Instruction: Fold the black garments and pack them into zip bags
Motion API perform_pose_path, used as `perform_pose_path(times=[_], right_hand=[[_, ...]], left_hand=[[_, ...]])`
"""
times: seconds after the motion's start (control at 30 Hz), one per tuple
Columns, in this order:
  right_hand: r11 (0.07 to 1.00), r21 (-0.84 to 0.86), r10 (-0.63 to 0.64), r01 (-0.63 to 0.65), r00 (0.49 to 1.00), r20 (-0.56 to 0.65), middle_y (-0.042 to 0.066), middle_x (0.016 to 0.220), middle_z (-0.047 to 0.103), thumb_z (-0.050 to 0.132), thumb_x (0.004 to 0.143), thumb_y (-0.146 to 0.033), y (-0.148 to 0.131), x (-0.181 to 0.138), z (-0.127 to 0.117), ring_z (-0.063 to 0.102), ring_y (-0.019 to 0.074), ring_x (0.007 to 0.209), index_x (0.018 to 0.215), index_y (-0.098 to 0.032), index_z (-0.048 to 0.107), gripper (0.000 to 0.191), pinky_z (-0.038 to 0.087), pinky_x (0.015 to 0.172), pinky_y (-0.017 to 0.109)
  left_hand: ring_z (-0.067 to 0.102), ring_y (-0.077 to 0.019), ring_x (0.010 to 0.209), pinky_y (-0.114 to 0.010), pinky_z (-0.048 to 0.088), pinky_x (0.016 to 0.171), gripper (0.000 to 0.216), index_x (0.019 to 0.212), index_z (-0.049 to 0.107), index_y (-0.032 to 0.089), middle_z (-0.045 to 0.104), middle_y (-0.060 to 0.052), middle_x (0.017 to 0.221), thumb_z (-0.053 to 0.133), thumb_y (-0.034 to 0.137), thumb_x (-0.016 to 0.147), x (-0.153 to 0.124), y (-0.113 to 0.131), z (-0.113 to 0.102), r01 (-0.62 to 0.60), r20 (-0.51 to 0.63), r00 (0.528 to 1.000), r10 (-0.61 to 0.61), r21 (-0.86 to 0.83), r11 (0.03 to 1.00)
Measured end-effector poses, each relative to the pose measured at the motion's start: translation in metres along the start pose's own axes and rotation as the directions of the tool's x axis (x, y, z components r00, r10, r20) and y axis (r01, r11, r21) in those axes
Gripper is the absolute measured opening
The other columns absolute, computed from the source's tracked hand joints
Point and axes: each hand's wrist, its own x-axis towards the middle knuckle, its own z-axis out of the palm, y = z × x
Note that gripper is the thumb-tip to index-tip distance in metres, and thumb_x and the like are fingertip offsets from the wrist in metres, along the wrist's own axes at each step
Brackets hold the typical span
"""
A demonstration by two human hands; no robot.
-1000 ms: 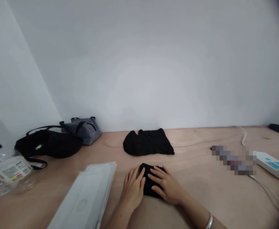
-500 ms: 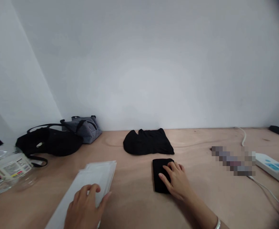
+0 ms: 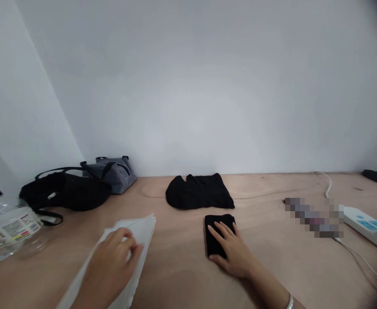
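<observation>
My left hand (image 3: 109,262) lies on a stack of white sheets or flat plastic sleeves (image 3: 141,231), its fingers curled over the top layer. My right hand (image 3: 232,253) rests flat on a small folded black cloth (image 3: 219,225), covering its lower right part. Just beyond that cloth, a larger black garment (image 3: 198,193) lies in a loose heap, apart from it. A silver bangle (image 3: 290,302) circles my right wrist. Both hands are on a light plywood table (image 3: 182,274).
A black bag (image 3: 66,193) and a striped tote (image 3: 111,174) stand at the back left, with a clear plastic jug (image 3: 8,227) at the left edge. A white power strip (image 3: 365,227) and its cord lie at right, partly behind a pixelated patch. A wall backs the table.
My hands were both on the black cloth, then my left hand moved left onto the white stack. The cloth has moved right of where it was, and my left hand has moved farther up the stack.
</observation>
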Motion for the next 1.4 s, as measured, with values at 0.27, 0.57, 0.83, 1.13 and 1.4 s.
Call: perform_pose_path(times=[0.27, 0.57, 0.83, 1.13, 1.4], right_hand=[[0.993, 0.070, 0.099, -0.094, 0.992, -0.077, 0.003, 0.138, 0.033, 0.038, 0.085, -0.037, 0.003, 0.004, 0.004, 0.023, 0.0271, 0.128, 0.131, -0.037, 0.032, 0.046, 0.012, 0.100, 0.054], [0.950, 0.313, 0.072, 0.000, 0.974, -0.217, 0.004, 0.135, 0.038, 0.028, 0.090, -0.033, -0.005, -0.001, 0.006, 0.025, 0.0223, 0.127, 0.133, -0.030, 0.031, 0.043, 0.017, 0.102, 0.051], [0.968, 0.244, -0.040, 0.053, 0.998, -0.055, 0.006, 0.137, 0.034, 0.027, 0.088, -0.047, -0.014, -0.002, -0.017, 0.020, 0.0239, 0.129, 0.126, -0.031, 0.042, 0.043, 0.011, 0.101, 0.054], [0.982, 0.150, -0.122, 0.112, 0.990, 0.063, 0.004, 0.137, 0.034, 0.051, 0.072, -0.056, 0.000, 0.024, -0.019, 0.015, 0.0331, 0.129, 0.122, -0.039, 0.045, 0.053, -0.009, 0.091, 0.066], [0.978, 0.204, 0.055, -0.036, 0.995, -0.086, 0.008, 0.135, 0.035, 0.054, 0.069, -0.032, -0.029, 0.033, 0.006, 0.018, 0.0316, 0.128, 0.125, -0.026, 0.041, 0.057, 0.009, 0.093, 0.065]], left_hand=[[0.052, -0.0218, 0.083, -0.033, 0.037, 0.071, 0.022, 0.066, 0.061, 0.017, 0.056, -0.007, 0.084, 0.043, 0.017, 0.079, 0.043, 0.122, 0.075, -0.097, 0.081, 0.987, 0.137, -0.373, 0.923], [0.054, -0.0167, 0.084, -0.027, 0.039, 0.075, 0.021, 0.063, 0.062, 0.016, 0.058, -0.004, 0.083, 0.048, 0.008, 0.076, 0.055, 0.123, 0.126, 0.016, 0.135, 0.989, 0.064, -0.522, 0.853], [0.054, -0.0171, 0.086, -0.028, 0.040, 0.077, 0.021, 0.064, 0.062, 0.016, 0.058, -0.005, 0.087, 0.047, 0.007, 0.075, 0.050, 0.121, 0.121, -0.002, 0.122, 0.988, 0.090, -0.585, 0.811], [0.054, -0.0181, 0.089, -0.031, 0.041, 0.080, 0.024, 0.066, 0.060, 0.017, 0.059, -0.006, 0.092, 0.042, 0.013, 0.081, 0.048, 0.121, 0.117, -0.030, 0.079, 0.992, 0.103, -0.631, 0.775], [0.053, -0.0178, 0.095, -0.032, 0.041, 0.083, 0.026, 0.076, 0.059, 0.019, 0.057, -0.006, 0.104, 0.034, 0.015, 0.085, 0.052, 0.120, 0.099, -0.152, 0.021, 0.976, 0.216, -0.643, 0.750]])
